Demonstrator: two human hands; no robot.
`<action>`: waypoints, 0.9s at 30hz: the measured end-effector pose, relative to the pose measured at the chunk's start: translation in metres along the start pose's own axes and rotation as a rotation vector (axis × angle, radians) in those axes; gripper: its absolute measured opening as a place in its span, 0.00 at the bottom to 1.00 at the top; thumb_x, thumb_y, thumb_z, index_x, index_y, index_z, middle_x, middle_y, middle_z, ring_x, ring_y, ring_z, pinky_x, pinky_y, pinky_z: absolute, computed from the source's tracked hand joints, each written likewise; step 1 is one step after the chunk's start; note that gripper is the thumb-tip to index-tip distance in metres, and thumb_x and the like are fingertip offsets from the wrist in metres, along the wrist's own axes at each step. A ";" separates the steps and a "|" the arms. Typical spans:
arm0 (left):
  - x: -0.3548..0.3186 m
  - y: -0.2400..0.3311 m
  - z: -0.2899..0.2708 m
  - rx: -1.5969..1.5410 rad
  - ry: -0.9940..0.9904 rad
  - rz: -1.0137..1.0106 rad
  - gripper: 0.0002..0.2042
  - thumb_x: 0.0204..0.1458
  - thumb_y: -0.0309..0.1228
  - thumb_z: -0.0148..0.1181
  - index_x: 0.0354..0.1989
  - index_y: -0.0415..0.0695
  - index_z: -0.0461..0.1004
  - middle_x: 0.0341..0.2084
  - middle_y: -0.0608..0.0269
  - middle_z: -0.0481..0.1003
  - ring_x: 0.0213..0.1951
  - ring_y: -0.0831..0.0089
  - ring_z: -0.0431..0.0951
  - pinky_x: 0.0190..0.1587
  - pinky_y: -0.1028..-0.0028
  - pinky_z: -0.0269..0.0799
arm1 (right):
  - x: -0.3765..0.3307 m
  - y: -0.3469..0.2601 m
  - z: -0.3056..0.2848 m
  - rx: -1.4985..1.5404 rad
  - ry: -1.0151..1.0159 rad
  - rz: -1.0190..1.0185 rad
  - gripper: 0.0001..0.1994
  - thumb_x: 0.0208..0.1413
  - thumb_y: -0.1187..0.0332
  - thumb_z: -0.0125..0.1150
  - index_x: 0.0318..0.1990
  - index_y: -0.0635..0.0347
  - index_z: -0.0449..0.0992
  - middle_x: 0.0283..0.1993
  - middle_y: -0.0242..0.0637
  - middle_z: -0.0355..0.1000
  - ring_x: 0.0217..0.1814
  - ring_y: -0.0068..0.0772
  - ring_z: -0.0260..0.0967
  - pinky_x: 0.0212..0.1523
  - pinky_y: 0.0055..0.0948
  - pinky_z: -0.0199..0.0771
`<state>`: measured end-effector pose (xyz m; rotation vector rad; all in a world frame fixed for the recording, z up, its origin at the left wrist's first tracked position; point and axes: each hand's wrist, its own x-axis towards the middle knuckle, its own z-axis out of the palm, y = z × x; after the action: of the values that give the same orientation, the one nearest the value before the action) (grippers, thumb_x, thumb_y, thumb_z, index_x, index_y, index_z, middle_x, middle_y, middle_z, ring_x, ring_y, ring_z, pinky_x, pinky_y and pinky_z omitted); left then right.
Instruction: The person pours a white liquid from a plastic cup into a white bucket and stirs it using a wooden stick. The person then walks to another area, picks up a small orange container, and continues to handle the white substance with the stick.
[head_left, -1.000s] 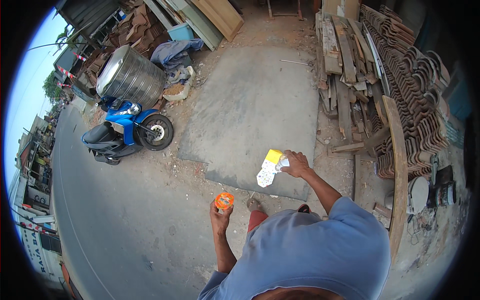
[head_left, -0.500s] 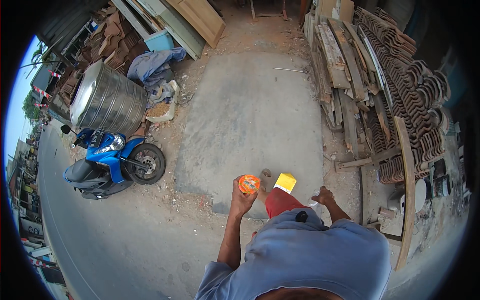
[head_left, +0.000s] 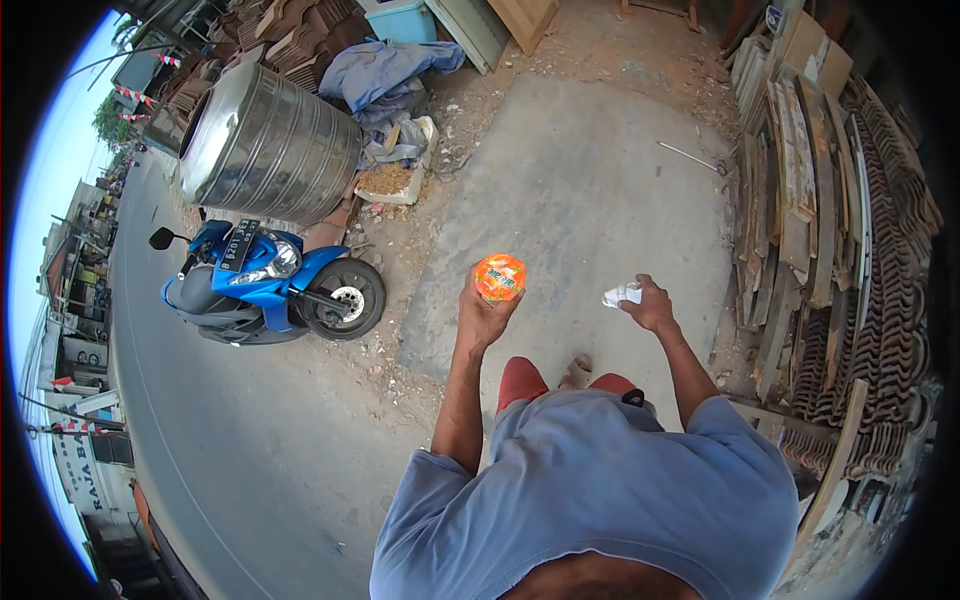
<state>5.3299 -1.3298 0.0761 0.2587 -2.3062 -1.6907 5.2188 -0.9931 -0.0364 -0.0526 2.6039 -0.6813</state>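
My left hand (head_left: 484, 318) is wrapped round a cup with an orange printed lid (head_left: 500, 277), held upright in front of my body. The lid faces up and hides most of the cup's side. Farther right, my right hand (head_left: 654, 306) is closed on a small white, shiny, crumpled-looking piece (head_left: 622, 295). Its exact kind cannot be made out. Both arms are stretched forward, the hands well apart above the concrete slab (head_left: 575, 180).
A blue motorbike (head_left: 270, 270) stands at the left beside a large dented metal tank (head_left: 270, 145). Stacked planks (head_left: 800, 190) and curved roof tiles (head_left: 890, 300) line the right. A blue cloth (head_left: 385, 75) lies over rubble at the back. A road (head_left: 190, 410) runs along the left.
Both hands have risen farther forward from my body, and my view has turned left. The yellow and white box seen beside my leg is out of sight now.
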 end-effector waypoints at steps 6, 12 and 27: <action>0.134 -0.010 0.003 0.478 -0.397 0.184 0.31 0.40 0.34 0.80 0.56 0.47 0.76 0.67 0.47 0.61 0.68 0.52 0.59 0.67 0.55 0.62 | 0.087 -0.140 -0.088 0.045 0.070 -0.245 0.44 0.49 0.50 0.72 0.71 0.56 0.59 0.64 0.44 0.72 0.65 0.55 0.66 0.67 0.45 0.63; 0.279 -0.043 0.025 0.454 -0.689 0.211 0.34 0.36 0.43 0.81 0.56 0.53 0.77 0.75 0.43 0.45 0.72 0.38 0.46 0.71 0.47 0.52 | 0.204 -0.204 -0.130 0.187 -0.033 -0.318 0.45 0.48 0.47 0.72 0.71 0.55 0.58 0.62 0.47 0.73 0.66 0.56 0.65 0.68 0.47 0.63; 0.637 -0.051 0.188 0.098 -0.971 0.411 0.28 0.45 0.30 0.77 0.57 0.43 0.75 0.69 0.55 0.62 0.67 0.61 0.63 0.67 0.63 0.65 | 0.439 -0.084 -0.191 0.067 0.194 0.431 0.45 0.44 0.47 0.75 0.68 0.57 0.63 0.62 0.50 0.73 0.63 0.60 0.68 0.63 0.52 0.68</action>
<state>4.6657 -1.3657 0.0445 -1.1870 -2.7485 -1.6664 4.7353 -1.0437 -0.0285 0.6051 2.6385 -0.6369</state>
